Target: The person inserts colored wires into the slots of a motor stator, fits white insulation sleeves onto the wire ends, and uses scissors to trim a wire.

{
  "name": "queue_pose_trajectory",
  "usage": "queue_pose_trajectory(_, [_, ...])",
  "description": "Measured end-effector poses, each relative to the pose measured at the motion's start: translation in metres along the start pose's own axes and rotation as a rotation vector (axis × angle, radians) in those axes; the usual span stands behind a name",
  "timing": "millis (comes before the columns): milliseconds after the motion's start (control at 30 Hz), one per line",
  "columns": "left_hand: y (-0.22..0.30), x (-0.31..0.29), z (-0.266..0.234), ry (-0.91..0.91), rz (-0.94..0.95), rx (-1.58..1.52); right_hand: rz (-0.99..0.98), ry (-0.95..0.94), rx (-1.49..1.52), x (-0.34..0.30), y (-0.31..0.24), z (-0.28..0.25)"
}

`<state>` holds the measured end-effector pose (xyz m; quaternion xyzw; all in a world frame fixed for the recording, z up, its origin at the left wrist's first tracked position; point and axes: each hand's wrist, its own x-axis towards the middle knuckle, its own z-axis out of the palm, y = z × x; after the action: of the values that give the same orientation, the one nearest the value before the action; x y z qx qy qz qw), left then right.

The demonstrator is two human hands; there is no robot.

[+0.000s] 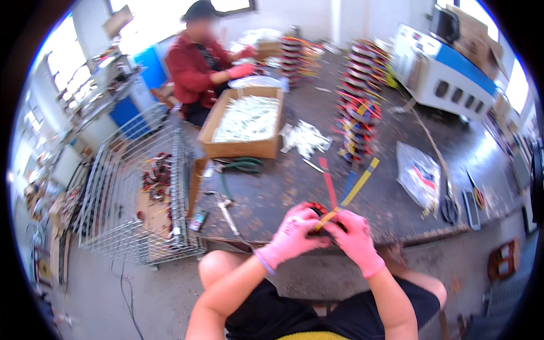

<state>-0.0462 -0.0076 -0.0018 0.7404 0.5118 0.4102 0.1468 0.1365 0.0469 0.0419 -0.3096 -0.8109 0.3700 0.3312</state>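
Note:
Both my hands wear pink gloves and meet at the front edge of the dark table. My left hand [296, 231] is closed around a small ring-shaped wound stator [319, 209], mostly hidden by the fingers. My right hand [357, 239] closes on its right side, fingers bent near the base of a yellow flat lead [361, 182]. That lead runs slantwise across the stator and stands out past my hands. A red lead [328, 180] and a blue lead [348, 185] also point away from me. Exactly what the right fingertips pinch is hidden.
Stacked stators [358, 116] stand beyond my hands. A cardboard box [241, 149] holds white pieces; more white pieces [306, 139] lie beside it. Green-handled pliers [243, 165], a plastic bag [416, 175] and scissors [449, 211] lie around. A wire cage [122, 187] stands left; a co-worker [195, 68] sits across.

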Motion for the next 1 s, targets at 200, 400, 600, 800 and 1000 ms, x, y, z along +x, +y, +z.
queue_pose_trajectory(200, [-0.018,-0.011,0.014,-0.036,-0.019,0.095,0.007,0.146,0.131,-0.006,0.015,0.02])
queue_pose_trajectory(400, [-0.022,-0.014,0.011,0.019,0.097,0.096,-0.067,0.135,0.164,-0.011,-0.001,0.022])
queue_pose_trajectory(600, [-0.011,0.004,0.007,-0.029,0.092,0.043,0.067,0.047,0.141,-0.013,0.012,-0.002])
queue_pose_trajectory(800, [0.003,-0.001,0.007,-0.053,-0.027,0.007,0.03,-0.045,0.042,-0.007,-0.014,0.003])
queue_pose_trajectory(1000, [-0.001,-0.01,0.03,0.083,0.003,0.02,0.014,0.091,0.077,-0.016,0.003,0.009])
